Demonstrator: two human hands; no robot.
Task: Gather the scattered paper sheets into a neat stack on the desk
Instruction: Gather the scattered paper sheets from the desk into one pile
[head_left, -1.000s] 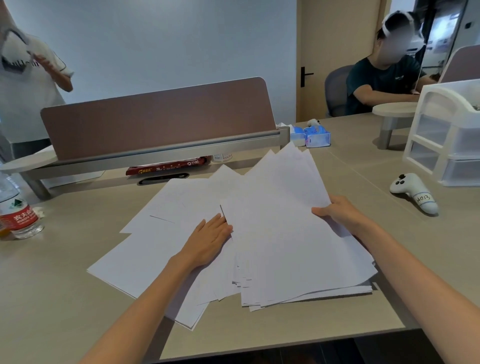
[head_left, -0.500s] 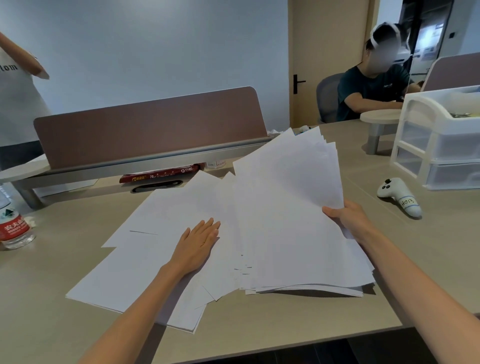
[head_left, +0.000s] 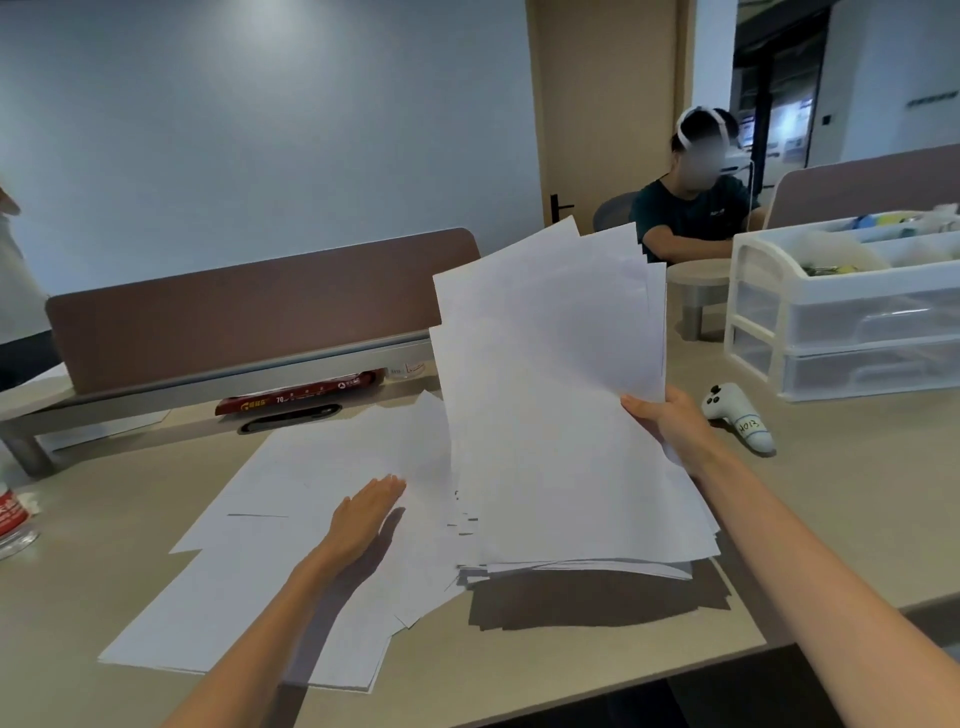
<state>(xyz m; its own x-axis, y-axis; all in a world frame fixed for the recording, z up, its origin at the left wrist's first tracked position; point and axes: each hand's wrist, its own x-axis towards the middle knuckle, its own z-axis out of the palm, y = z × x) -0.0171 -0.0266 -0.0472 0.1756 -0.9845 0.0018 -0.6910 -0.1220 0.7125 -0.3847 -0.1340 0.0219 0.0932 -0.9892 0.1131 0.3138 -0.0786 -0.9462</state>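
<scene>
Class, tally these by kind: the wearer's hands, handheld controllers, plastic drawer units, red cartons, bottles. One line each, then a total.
Hands: 2 (left hand flat, right hand gripping the paper bundle)
Controllers: 1 (white controller)
Drawer units: 1 (white drawer unit)
Red cartons: 1 (red carton)
Bottles: 1 (water bottle)
Total: 6

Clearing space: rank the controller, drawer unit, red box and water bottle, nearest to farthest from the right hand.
1. Controller, just beside the right hand.
2. Drawer unit, back right.
3. Red box, left.
4. Water bottle, far left.
</scene>
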